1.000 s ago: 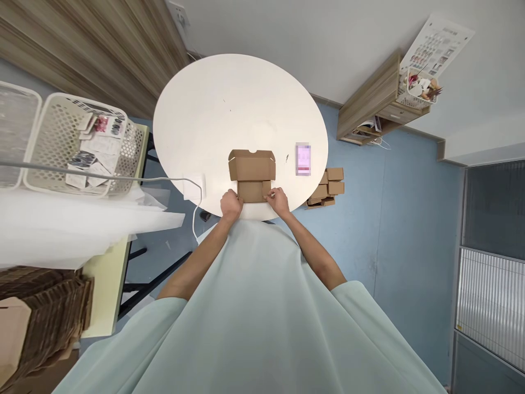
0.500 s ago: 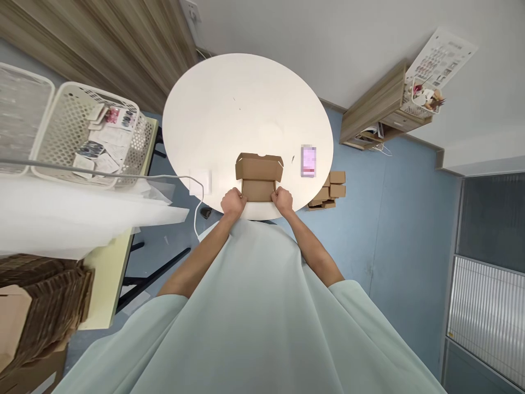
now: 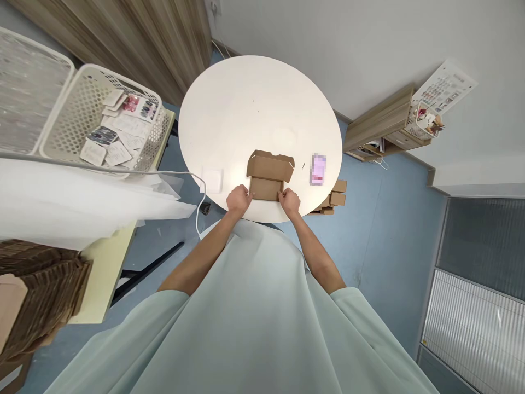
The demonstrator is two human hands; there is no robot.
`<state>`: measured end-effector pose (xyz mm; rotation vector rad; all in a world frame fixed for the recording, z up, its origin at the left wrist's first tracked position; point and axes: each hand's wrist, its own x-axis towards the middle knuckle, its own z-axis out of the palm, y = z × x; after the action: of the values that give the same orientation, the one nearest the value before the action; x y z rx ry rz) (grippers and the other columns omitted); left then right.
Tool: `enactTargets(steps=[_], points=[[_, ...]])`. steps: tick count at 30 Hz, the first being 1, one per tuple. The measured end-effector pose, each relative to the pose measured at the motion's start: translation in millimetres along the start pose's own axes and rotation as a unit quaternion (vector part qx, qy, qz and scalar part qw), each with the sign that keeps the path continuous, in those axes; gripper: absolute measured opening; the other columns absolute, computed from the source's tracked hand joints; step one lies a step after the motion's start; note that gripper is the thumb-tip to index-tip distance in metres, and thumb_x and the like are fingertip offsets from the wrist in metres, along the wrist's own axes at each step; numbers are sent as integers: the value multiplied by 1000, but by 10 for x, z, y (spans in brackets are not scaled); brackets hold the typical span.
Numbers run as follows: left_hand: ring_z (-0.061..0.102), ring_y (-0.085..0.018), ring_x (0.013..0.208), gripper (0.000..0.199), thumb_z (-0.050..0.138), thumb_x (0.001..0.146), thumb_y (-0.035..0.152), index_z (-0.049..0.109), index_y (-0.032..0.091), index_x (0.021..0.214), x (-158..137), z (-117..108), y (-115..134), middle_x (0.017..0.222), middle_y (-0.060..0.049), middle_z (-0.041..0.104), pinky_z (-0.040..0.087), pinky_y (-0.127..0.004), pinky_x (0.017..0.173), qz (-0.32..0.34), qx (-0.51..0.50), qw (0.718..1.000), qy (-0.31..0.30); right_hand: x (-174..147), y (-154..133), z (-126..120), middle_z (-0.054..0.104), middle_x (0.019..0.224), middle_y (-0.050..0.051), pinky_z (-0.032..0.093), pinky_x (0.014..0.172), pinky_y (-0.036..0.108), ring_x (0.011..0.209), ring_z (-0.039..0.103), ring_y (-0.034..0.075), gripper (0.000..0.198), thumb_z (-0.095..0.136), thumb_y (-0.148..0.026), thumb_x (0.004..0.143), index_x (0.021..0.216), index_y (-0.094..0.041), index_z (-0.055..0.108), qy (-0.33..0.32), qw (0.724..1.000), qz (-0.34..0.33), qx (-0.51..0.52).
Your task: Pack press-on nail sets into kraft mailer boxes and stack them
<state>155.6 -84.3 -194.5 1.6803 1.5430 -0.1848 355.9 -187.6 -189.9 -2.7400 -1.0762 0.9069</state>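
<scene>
A small brown cardboard box [image 3: 266, 189] rests near the front edge of the round white table [image 3: 229, 109]. Its lid [image 3: 270, 165] stands open on the far side, with side flaps folded out. My left hand [image 3: 239, 200] is closed on the box's left front corner, thumb toward the inside. At the right front corner, my right hand [image 3: 289, 201] grips the side wall in the same way. The box looks empty inside. To its right lies a blurred pink, phone-like rectangle [image 3: 318, 169]; a white square pad [image 3: 212, 180] lies left of my left hand.
Folded brown boxes [image 3: 337, 192] are piled beyond the table's right edge. On the left, a side table [image 3: 109, 262] bears a white basket [image 3: 69, 126] of cards, white sheets [image 3: 82, 208] and stacked flat cardboard [image 3: 53, 295]. A white cable [image 3: 199, 210] hangs close to my left arm.
The view has shifted and turned slightly, so the table appears further right. Both hands keep their hold on the box's front corners, and its lid remains raised.
</scene>
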Motion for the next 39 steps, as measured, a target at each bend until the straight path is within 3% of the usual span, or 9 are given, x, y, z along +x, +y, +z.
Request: enactTargets(steps=[6, 9, 14, 22, 29, 32, 35, 39], points=[[72, -33, 118, 30, 62, 106, 46, 60, 24, 126, 35, -219, -216, 132, -13, 71, 57, -41, 95, 7, -45, 996, 73, -246, -25, -138, 78, 105, 9, 47, 78, 34, 92, 71, 26, 27, 55, -48, 110, 99, -24, 61, 68, 996, 6, 53], [71, -35, 123, 43, 62, 105, 42, 53, 21, 141, 115, -399, -385, 142, -16, 66, 58, -44, 97, -27, -61, 992, 109, -403, -124, -177, 79, 104, 8, 47, 77, 33, 91, 71, 25, 27, 50, -43, 111, 98, -24, 63, 89, 994, 1, 64], [67, -44, 133, 66, 67, 101, 38, 40, 13, 156, 274, -650, -625, 158, -27, 56, 58, -52, 102, -94, -91, 984, 118, -581, -418, -135, 79, 104, 9, 48, 75, 33, 89, 72, 25, 26, 50, -40, 110, 99, -23, 66, 81, 995, -5, 65], [68, -47, 129, 61, 78, 93, 43, 52, 16, 141, 413, -765, -756, 149, -27, 62, 59, -56, 103, -127, -88, 983, 104, -634, -720, -63, 79, 100, 7, 49, 73, 32, 86, 72, 24, 26, 51, -40, 110, 102, -23, 69, 56, 997, -20, 52], [72, -45, 122, 66, 84, 88, 41, 50, 19, 140, 453, -779, -666, 150, -26, 55, 61, -55, 99, -114, -68, 984, 123, -634, -684, -144, 79, 100, 6, 47, 74, 31, 84, 71, 22, 24, 52, -39, 111, 102, -24, 68, 49, 996, -51, 60], [69, -47, 129, 59, 79, 93, 37, 49, 19, 140, 442, -794, -610, 138, -24, 65, 57, -58, 104, -114, -72, 984, 116, -614, -616, -172, 79, 98, 5, 48, 74, 32, 84, 72, 22, 25, 53, -40, 111, 100, -24, 69, 41, 995, -67, 69], [71, -43, 125, 44, 76, 94, 36, 55, 20, 130, 364, -812, -538, 123, -18, 74, 56, -55, 106, -107, -78, 986, 105, -576, -539, -187, 79, 96, 4, 49, 75, 32, 85, 73, 22, 24, 55, -39, 110, 98, -24, 69, 28, 993, -83, 85], [73, -33, 118, 35, 80, 91, 44, 59, 24, 110, 103, -775, -401, 119, -9, 78, 56, -45, 106, -52, -103, 988, 106, -519, -448, -217, 81, 100, 4, 56, 81, 32, 88, 75, 22, 21, 59, -39, 108, 99, -24, 71, 1, 981, -107, 159]])
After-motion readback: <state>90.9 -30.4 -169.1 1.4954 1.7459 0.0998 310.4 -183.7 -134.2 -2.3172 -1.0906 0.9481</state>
